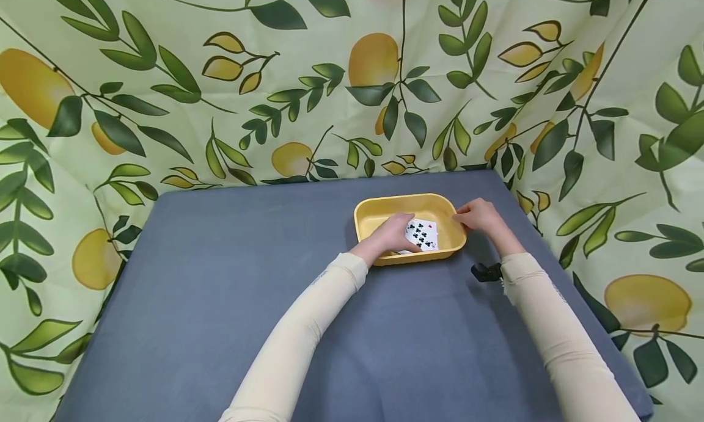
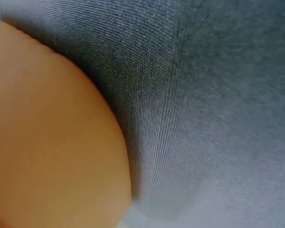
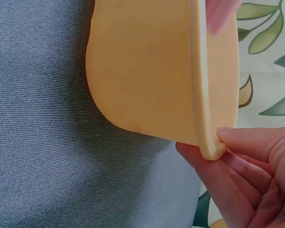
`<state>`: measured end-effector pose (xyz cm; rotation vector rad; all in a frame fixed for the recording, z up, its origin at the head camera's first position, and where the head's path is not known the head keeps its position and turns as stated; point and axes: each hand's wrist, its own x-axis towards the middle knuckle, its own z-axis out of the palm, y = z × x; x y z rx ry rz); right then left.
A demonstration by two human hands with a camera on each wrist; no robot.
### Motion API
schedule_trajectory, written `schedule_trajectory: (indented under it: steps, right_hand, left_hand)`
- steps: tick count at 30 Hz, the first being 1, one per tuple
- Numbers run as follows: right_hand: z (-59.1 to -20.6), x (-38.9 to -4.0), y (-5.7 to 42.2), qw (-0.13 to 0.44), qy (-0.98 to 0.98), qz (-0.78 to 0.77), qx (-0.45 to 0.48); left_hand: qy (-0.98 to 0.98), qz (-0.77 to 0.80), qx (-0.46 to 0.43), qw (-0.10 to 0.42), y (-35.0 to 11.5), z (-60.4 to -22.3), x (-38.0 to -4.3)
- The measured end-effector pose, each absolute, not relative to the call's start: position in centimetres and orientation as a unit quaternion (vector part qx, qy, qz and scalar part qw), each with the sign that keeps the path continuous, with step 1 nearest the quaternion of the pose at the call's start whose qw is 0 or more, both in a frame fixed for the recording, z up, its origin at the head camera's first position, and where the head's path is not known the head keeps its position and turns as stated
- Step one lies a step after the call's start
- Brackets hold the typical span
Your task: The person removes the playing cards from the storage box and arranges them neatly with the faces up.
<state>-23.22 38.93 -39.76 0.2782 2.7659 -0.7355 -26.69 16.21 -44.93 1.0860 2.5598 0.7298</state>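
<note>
A yellow plastic tub [image 1: 379, 209] stands on the blue-grey table near its far right side. Inside it are white playing cards [image 1: 423, 234]; clubs show on the top one, and a red mark peeks from one behind. My left hand [image 1: 389, 231] reaches into the tub and holds the cards at their left side between thumb and fingers. At the tub's right end, my right hand [image 1: 477, 215] pinches the rim. In the right wrist view, the thumb [image 3: 242, 142] lies over the rim with fingers beneath. The left wrist view shows only the tub's outer wall [image 2: 57, 128] and cloth.
The blue-grey tabletop [image 1: 236, 300] stretches left and forward of the tub. A curtain [image 1: 308, 74] with lemons and leaves hangs behind the table and along both sides. A black strap piece [image 1: 486, 272] sticks out at the right wrist.
</note>
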Motion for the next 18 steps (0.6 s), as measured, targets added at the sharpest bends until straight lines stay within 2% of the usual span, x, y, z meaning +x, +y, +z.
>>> schedule_trajectory:
  steps: [18]
  right_hand:
    - [-39.9,-23.0,38.5,0.133,0.947,-0.269,0.112]
  left_hand:
    - [0.888,0.216,0.390,0.114,17.8,-46.6,-27.0]
